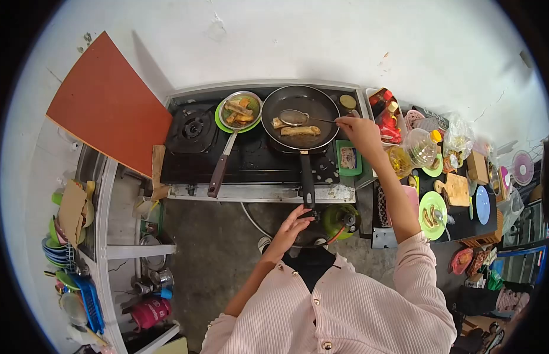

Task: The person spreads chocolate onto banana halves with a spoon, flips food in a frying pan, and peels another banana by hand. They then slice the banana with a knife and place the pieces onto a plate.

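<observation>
My right hand (358, 131) is closed on the thin handle of a small mesh skimmer (294, 117), whose round head is over the dark frying pan (280, 103). Browned food pieces (300, 131) lie in the pan beside and below the skimmer. Near the end of the pan's black handle (308, 180), my left hand (293, 227) has its fingers apart and holds nothing. To the left of the pan, a metal strainer (258, 110) with fried pieces (239, 112) rests on a green plate (219, 123).
The black stove (251, 168) has a bare burner (193, 130) at its left. A red-brown board (109, 106) leans beside it. Bottles, a cutting board (456, 189) and a green plate with food (425, 203) stand at the right. Below is a green gas cylinder (333, 223).
</observation>
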`<state>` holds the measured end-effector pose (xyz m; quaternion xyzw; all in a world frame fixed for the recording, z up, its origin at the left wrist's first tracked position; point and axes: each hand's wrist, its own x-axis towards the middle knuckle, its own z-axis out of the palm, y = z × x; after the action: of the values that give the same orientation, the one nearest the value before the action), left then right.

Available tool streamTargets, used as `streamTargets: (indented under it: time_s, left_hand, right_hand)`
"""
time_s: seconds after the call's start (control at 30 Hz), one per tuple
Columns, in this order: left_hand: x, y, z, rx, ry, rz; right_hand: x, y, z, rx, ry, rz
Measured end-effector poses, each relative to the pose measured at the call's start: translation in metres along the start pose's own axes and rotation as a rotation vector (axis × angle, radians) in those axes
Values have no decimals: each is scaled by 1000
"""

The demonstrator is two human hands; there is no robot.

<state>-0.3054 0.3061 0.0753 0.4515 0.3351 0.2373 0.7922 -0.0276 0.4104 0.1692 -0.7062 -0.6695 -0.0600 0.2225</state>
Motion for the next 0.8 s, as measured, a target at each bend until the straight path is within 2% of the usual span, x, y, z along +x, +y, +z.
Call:
streamTargets:
  time_s: [0.2, 0.3, 0.4, 0.5, 0.7, 0.8]
  left_hand:
    - [-2, -1, 1, -20, 1, 9]
    - [-3, -2, 1, -6, -7, 39]
    - [-4, -4, 1, -22, 9, 34]
    - [-3, -6, 0, -22, -7, 55]
    - [-6, -3, 3, -18, 7, 52]
    - [-5, -6, 1, -29, -4, 68]
  right_hand:
    - [8, 3, 21, -21, 65, 77]
    - [13, 9, 19, 72, 61, 121]
    - [25, 18, 16, 109, 71, 236]
    - [39, 29, 28, 52, 88, 248]
    - [46, 44, 34, 146, 71, 240]
    - [45, 46, 30, 229, -65, 358]
